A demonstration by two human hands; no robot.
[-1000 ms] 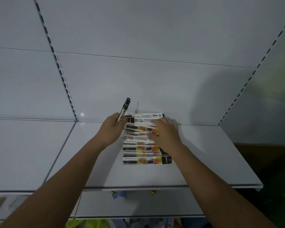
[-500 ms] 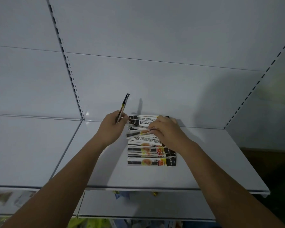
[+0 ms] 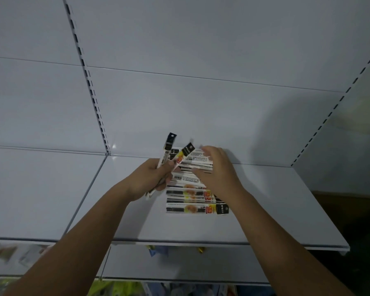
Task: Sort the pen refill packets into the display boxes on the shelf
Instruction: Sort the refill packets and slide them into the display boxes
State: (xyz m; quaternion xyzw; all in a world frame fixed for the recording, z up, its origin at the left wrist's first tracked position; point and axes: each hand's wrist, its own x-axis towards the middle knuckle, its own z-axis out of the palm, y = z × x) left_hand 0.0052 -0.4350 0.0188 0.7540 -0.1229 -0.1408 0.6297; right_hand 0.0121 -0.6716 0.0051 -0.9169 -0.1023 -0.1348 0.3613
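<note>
Several long, narrow pen refill packets (image 3: pixel 195 208) lie in a row on the white shelf (image 3: pixel 276 210), some face up with black, yellow and red print, some showing white backs with barcodes. My left hand (image 3: pixel 152 178) grips two packets (image 3: pixel 181 155) that stick upward, fanned apart, left of the row. My right hand (image 3: pixel 218 171) hovers over the far end of the row with fingers spread, holding nothing that I can see. No display box is in view.
A slotted upright (image 3: pixel 94 103) runs down the white back panel at left, another at the right (image 3: pixel 329 112). The shelf's front edge (image 3: pixel 222 243) lies near me. Lower shelves below hold blurred goods (image 3: pixel 158 251).
My right hand lifted a packet off the row and passed it to my left hand, which now holds two instead of one. The right hand has let go and opened.
</note>
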